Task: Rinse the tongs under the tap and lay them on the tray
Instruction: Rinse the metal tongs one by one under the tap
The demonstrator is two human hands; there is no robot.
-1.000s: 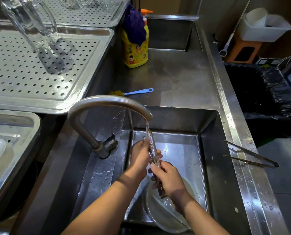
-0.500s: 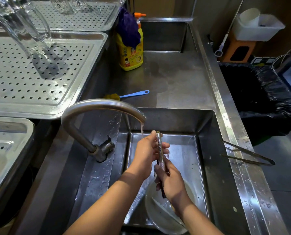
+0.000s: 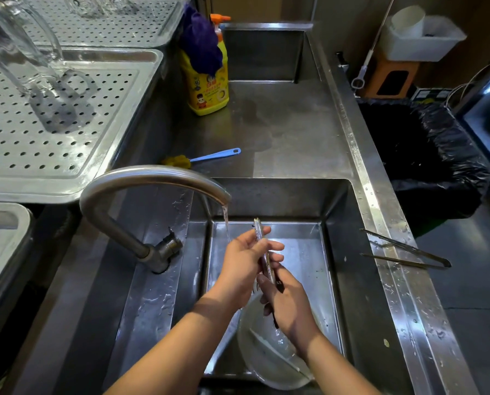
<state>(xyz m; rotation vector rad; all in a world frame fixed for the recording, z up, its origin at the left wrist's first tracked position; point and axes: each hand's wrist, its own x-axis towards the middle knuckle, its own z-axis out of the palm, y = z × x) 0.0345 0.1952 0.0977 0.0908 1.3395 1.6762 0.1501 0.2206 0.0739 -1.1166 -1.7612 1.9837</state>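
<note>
Slim metal tongs (image 3: 258, 230) stand almost upright over the sink basin (image 3: 336, 252), just right of the thin water stream from the curved tap (image 3: 152, 178). My left hand (image 3: 245, 259) wraps its fingers around the upper part of the tongs. My right hand (image 3: 288, 305) grips their lower end. The middle of the tongs is hidden by my fingers. A perforated steel tray (image 3: 53, 129) lies at the left, above the sink.
A second pair of tongs (image 3: 406, 253) rests on the sink's right rim. A white bowl (image 3: 269, 363) sits in the basin. Yellow soap bottle (image 3: 208, 89), blue-handled brush (image 3: 209, 158) and glass mugs (image 3: 33, 64) are behind. A black-lined bin (image 3: 426, 158) stands right.
The tongs have shifted slightly right, out of the water stream. My left hand slid up along them and now takes the water on its back.
</note>
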